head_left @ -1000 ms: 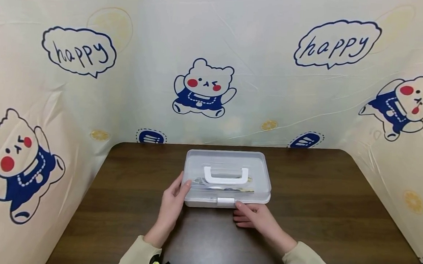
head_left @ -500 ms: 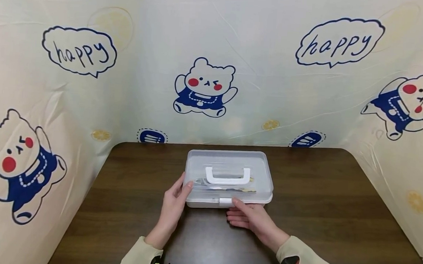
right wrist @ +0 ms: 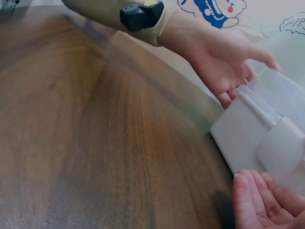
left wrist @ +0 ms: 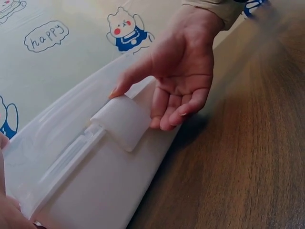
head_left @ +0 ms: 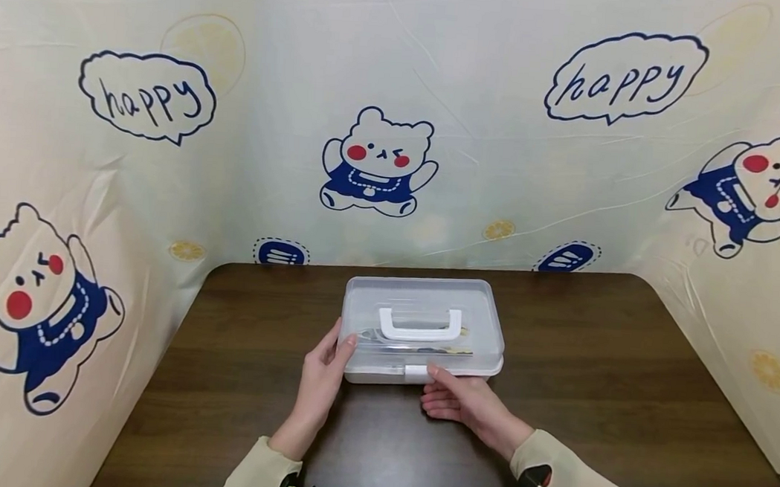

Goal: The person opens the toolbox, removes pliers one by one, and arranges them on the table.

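Observation:
A clear-lidded plastic storage box (head_left: 366,302) sits closed on the table, its white carry handle (head_left: 419,335) lying on the lid. Slender items (head_left: 447,350) show through the lid. My left hand (head_left: 317,379) grips the box's left end, thumb on the lid's edge and fingers along the side. At the front, my right hand (head_left: 472,406) has its thumb on the top edge of the white latch (left wrist: 121,123). The other fingers of that hand bend in below, close to the box's front wall (left wrist: 107,176). In the right wrist view the latch (right wrist: 282,147) lies flat against the front.
The dark wood table (head_left: 622,392) carries the box near its back edge. A printed curtain (head_left: 475,167) with bears and "happy" bubbles hangs behind the table and along both sides. Black wrist devices (head_left: 535,482) sit on both sleeves.
Between one second and half a second ago, my right hand slid slightly left, its thumb moving onto the latch. The left hand keeps its grip, and the lid stays closed.

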Motion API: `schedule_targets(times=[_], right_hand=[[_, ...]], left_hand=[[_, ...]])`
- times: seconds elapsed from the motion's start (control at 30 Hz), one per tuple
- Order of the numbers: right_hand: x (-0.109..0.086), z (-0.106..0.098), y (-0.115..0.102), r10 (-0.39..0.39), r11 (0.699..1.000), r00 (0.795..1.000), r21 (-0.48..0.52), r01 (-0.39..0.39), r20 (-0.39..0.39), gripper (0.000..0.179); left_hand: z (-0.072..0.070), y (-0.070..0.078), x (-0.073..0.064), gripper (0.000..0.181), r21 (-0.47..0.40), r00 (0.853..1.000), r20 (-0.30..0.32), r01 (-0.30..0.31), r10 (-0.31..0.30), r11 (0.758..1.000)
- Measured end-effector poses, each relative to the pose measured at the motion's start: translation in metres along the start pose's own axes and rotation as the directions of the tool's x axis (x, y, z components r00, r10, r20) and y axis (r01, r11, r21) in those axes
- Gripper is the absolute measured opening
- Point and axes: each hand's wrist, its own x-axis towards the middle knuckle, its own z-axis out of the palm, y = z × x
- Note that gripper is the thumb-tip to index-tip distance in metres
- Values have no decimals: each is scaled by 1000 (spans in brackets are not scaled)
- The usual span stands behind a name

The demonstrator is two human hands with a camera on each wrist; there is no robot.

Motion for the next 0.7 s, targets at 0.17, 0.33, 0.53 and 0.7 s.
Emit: schedule_targets(times=[0.17, 0.33, 0.53, 0.7], right_hand=[[0, 0, -1, 2, 1000, 1000, 8, -2, 11, 59], [-1, 1, -2, 6, 998, 1000, 68, -8, 23, 60], [-2, 1, -5, 25, 994, 999, 107, -28, 26, 58], [-6, 5, -6, 30, 987, 999, 155, -33, 22, 60]], left_hand=[[0, 1, 0, 66, 1, 1000, 5, -3, 3, 1000], [-1, 0, 0, 66, 4, 1000, 9, -10, 10, 1000], [-2, -1, 2, 67, 10, 1000, 7, 5, -5, 1000], [-2, 0, 0, 67, -7, 1000, 13, 12, -12, 1000]])
